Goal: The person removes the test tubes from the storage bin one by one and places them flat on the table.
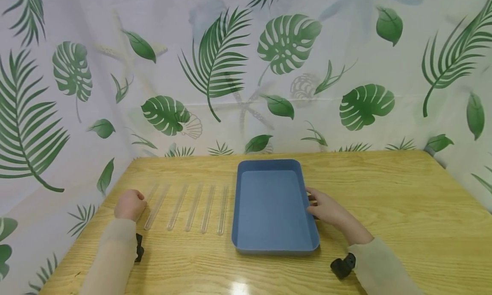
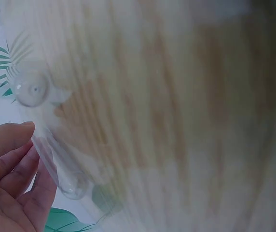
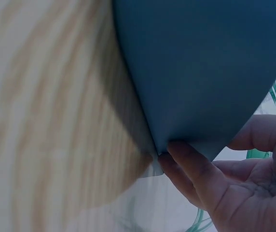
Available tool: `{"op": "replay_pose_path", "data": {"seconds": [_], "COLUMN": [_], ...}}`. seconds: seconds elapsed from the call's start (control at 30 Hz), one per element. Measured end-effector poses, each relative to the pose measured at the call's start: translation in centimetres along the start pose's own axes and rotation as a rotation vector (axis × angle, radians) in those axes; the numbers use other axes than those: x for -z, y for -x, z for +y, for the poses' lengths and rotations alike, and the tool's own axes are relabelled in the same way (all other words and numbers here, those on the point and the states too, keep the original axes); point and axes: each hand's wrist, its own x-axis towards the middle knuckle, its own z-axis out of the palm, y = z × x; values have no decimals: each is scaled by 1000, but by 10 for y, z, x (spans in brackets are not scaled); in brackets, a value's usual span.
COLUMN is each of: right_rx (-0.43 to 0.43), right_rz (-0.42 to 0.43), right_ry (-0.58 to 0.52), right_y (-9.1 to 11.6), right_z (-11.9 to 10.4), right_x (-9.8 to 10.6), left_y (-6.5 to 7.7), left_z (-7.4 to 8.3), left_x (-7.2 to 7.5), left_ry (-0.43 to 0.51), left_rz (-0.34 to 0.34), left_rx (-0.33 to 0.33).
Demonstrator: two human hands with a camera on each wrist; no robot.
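Observation:
In the head view, several clear test tubes [image 1: 194, 207] lie side by side on the table, rounded ends toward me. My left hand [image 1: 130, 205] is at the leftmost tube [image 1: 152, 193] and covers its near end. The left wrist view shows the thumb and fingers [image 2: 20, 135] pinching a clear test tube [image 2: 68, 176], with a second rounded tube end [image 2: 32, 89] close by. A blue rectangular tray [image 1: 274, 209] stands right of the tubes, nothing in it. My right hand [image 1: 326, 207] grips the tray's right wall [image 3: 196, 72], thumb at the rim, fingers against the outside.
The wooden table [image 1: 396, 201] extends right of the tray and in front of it. Behind and at the left hangs a white leaf-patterned cloth [image 1: 230, 81]. Dark wrist cameras [image 1: 343, 266] sit at both sleeves.

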Motion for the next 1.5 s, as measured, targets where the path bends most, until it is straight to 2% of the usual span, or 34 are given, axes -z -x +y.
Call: {"op": "replay_pose_path", "data": {"seconds": [0.57,0.9,1.5], "right_rx": [-3,-6,8], "right_rz": [-4,-1,2], "right_ry": [-28,-6,-7], "right_y": [-2,-2,-1], "right_z": [2,2,2], "right_x": [0,0,0], "left_y": [-2,-3,2], "left_z": [-2,-9,-9], "left_x": [-1,-1,2], "left_ry": [14,16,11], "left_rz": [-30,-43,-39], "left_rx": [24,40,60]}}
